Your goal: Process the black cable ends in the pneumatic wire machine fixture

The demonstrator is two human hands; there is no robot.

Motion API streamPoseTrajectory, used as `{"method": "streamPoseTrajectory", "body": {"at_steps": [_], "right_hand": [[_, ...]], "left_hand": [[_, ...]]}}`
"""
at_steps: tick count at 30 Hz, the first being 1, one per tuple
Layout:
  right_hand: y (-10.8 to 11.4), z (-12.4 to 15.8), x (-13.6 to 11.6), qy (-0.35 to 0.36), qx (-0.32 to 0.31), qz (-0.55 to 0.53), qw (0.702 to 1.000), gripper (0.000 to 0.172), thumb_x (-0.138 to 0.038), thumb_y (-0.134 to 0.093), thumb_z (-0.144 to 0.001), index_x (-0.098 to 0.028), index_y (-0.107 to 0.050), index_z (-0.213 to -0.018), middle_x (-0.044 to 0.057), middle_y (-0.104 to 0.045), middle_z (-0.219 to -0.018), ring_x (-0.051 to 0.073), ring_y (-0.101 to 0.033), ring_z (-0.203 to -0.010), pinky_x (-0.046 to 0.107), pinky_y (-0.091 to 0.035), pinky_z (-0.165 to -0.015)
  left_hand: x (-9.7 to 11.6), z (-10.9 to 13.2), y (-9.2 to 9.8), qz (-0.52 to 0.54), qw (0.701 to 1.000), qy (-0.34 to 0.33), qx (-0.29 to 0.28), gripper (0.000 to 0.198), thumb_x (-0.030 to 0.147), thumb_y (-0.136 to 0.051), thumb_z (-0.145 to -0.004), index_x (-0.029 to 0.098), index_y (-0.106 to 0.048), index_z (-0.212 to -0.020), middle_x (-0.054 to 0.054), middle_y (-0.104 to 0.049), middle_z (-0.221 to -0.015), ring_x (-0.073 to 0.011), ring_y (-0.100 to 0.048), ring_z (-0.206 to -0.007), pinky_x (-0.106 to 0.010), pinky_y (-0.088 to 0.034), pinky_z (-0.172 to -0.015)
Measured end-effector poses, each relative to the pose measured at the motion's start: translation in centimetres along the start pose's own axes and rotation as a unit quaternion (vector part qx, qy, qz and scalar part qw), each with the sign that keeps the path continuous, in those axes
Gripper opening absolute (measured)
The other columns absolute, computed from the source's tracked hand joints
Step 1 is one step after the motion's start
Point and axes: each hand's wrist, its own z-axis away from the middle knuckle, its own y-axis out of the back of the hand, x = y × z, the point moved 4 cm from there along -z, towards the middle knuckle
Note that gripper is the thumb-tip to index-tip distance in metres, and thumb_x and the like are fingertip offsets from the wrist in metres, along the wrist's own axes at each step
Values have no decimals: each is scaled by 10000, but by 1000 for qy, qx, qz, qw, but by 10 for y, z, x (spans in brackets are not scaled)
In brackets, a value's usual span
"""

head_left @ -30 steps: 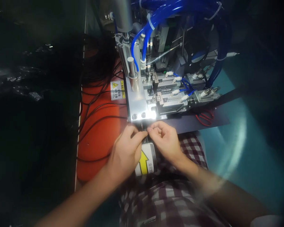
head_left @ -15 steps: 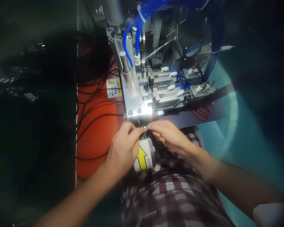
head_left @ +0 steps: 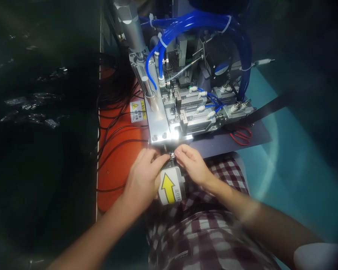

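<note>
A small shiny metal piece (head_left: 172, 155) sits between my fingertips at the front of the machine; its exact kind is too small to make out. My left hand (head_left: 142, 174) is closed, its thumb against the left side of the piece and its fingers partly hidden behind. From the right, my right hand (head_left: 193, 163) pinches at the same piece with thumb and forefinger, the other fingers curled in. Just below the fingertips is a white cover (head_left: 162, 197) with a yellow arrow (head_left: 168, 186). Directly above them lies the front edge of a bright metal plate (head_left: 158, 123).
Behind the hands stand pneumatic cylinders (head_left: 198, 122) and a thick bundle of blue air hoses (head_left: 197, 23). Black cables (head_left: 115, 132) cross the orange base (head_left: 112, 159) on the left. Red-handled scissors or a red loop (head_left: 240, 135) lie to the right. Checkered clothing is close below.
The camera view has shifted, so the machine appears slightly lower and more of its top shows. My right hand has tilted more upright, its fingers curled tighter. Both hands stay at the small piece.
</note>
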Motion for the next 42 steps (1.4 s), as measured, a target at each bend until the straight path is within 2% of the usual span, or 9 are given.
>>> {"method": "streamPoseTrajectory", "body": {"at_steps": [7,11,16,19,23,26,32,36,42], "right_hand": [[0,0,1,40,29,-2,999,319,-410,-509,-898,-206,-426,-667,-54,-373,-603,103,-326,-546,260,-285,-522],[-1,0,3,-26,15,-58,998,332,-419,-528,-875,-213,-399,-650,-77,-333,-554,86,-286,-495,246,-245,-480],[6,0,7,-73,-27,-29,997,364,-507,-435,-893,-208,-438,-686,-78,-386,-499,84,-289,-443,234,-218,-438],[9,1,9,-43,-8,-2,999,378,-516,-373,-924,-206,-455,-724,-70,-396,-530,93,-311,-460,234,-235,-444],[4,1,7,16,15,14,1000,316,-443,-479,-907,-209,-425,-700,-59,-392,-605,100,-334,-531,244,-283,-500],[1,1,2,34,26,3,999,299,-402,-490,-902,-212,-410,-686,-60,-370,-606,101,-325,-539,253,-287,-516],[1,0,3,-11,31,-40,999,325,-438,-553,-845,-206,-414,-666,-72,-373,-572,86,-312,-506,238,-260,-483],[4,4,9,-42,19,-65,997,337,-493,-487,-868,-194,-455,-716,-85,-376,-529,75,-289,-460,216,-229,-440],[13,10,8,-55,17,-61,996,293,-454,-496,-884,-183,-511,-773,-66,-440,-584,76,-340,-477,214,-272,-450]], "left_hand": [[-7,2,-3,43,999,12,-6,286,37,-457,-840,134,-668,-1008,-79,-570,-882,-185,-554,-840,-308,-521,-707],[-4,1,-4,10,1000,20,-20,297,44,-443,-843,140,-666,-1014,-78,-567,-875,-188,-559,-836,-312,-522,-700],[-3,1,-5,7,999,36,-31,311,37,-430,-836,143,-663,-1011,-72,-552,-883,-171,-568,-811,-275,-516,-658],[-3,1,-5,6,999,36,-26,301,48,-436,-840,145,-663,-1011,-74,-554,-898,-172,-574,-818,-276,-520,-663],[-3,1,-4,9,999,36,-24,304,38,-445,-828,138,-667,-1010,-75,-556,-895,-177,-580,-821,-283,-527,-670],[-3,1,-4,13,999,34,-24,296,48,-440,-840,143,-667,-1005,-75,-556,-896,-179,-581,-830,-291,-531,-683],[-4,2,-4,17,999,32,-24,298,50,-452,-834,141,-670,-1017,-72,-546,-886,-174,-576,-814,-277,-526,-662],[-3,2,-1,16,999,33,-21,325,44,-416,-844,145,-676,-1011,-64,-546,-860,-162,-572,-787,-266,-527,-647],[-3,0,0,5,998,42,-35,301,78,-434,-854,163,-681,-1002,-61,-560,-860,-156,-585,-764,-255,-534,-634]]}}
